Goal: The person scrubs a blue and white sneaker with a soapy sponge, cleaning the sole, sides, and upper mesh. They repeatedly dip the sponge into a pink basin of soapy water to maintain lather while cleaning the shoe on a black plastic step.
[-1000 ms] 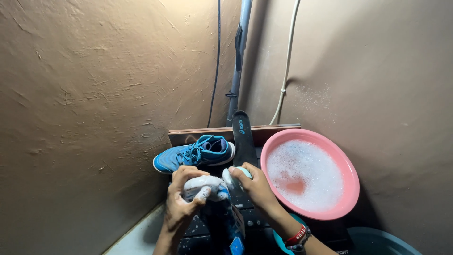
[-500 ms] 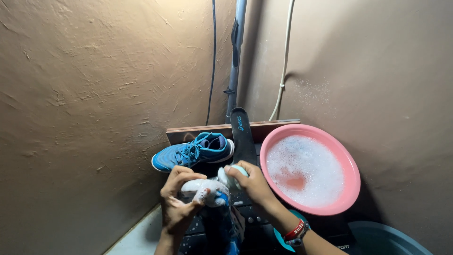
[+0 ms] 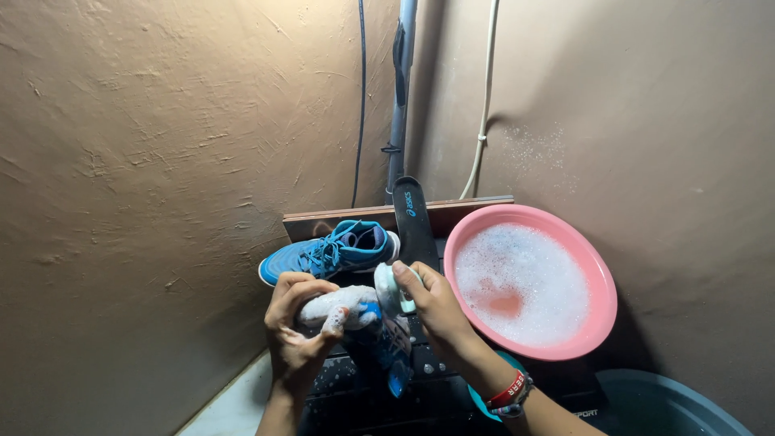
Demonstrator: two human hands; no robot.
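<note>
A: Left hand (image 3: 297, 327) first: we have it curled tight around the foamy toe of the shoe (image 3: 355, 323), which hangs toe-up over the dark crate (image 3: 436, 387) at the bottom of the view. Right hand (image 3: 432, 303): fingers wrapped over the brush (image 3: 394, 287), pressing it against the shoe's upper end, just beside the left hand.

B: Progress, as we judge it?

A: Mid-scrub, we would say. Suds cover the toe and part of the upper; the lower blue side shows little foam, so that part looks left to do. No sign of rinsing yet.

B: And the other shoe?

A: Second shoe (image 3: 327, 249) lies on its side behind the hands, against the wooden board (image 3: 452, 208). It looks dry and unsoaped, so we count it as untouched. One dark insole (image 3: 413, 222) leans upright beside it, touching the board.

B: Counts?

A: Shoes: two. Insoles in view: one. Brushes: one. Pink basin (image 3: 601, 282) of soapy water: one, right of the hands. A darker tub (image 3: 678, 404) shows at the lower right corner; contents we cannot tell.
</note>
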